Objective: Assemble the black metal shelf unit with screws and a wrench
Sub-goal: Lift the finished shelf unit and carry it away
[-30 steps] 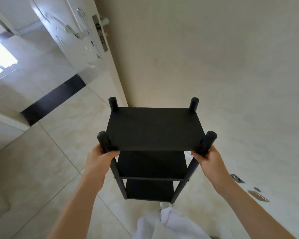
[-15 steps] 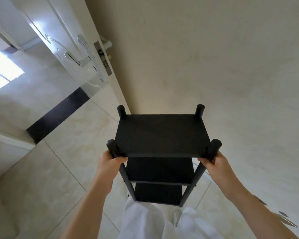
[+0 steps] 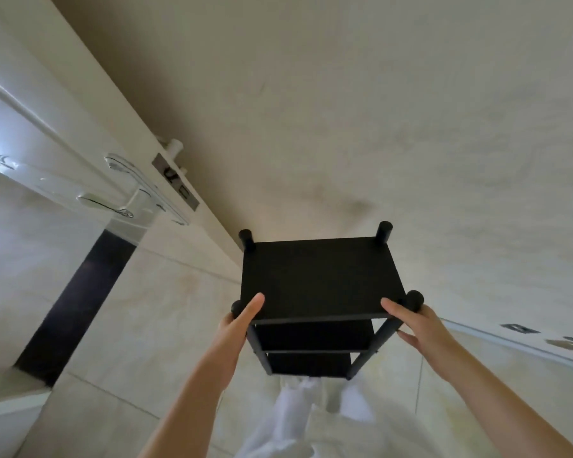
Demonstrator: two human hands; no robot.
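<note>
The black metal shelf unit (image 3: 318,276) stands upright with three tiers and four round posts, seen from above, close to a beige wall. My left hand (image 3: 239,322) grips its near-left corner, thumb lying on the top shelf by the post. At the near-right corner, my right hand (image 3: 417,325) holds the post, thumb on the top shelf and fingers spread below its edge. No screws or wrench show in my hands.
A white door (image 3: 47,143) with a silver handle (image 3: 113,206) stands at the left. The beige wall (image 3: 377,127) is just behind the shelf. The tiled floor (image 3: 146,325) has a dark strip (image 3: 80,299). Small metal pieces (image 3: 520,327) lie at the right. My white trousers (image 3: 298,411) are below.
The shelf has moved closer to the wall and door, and the view has shifted up. Both thumbs now lie on the top shelf instead of wrapping the posts.
</note>
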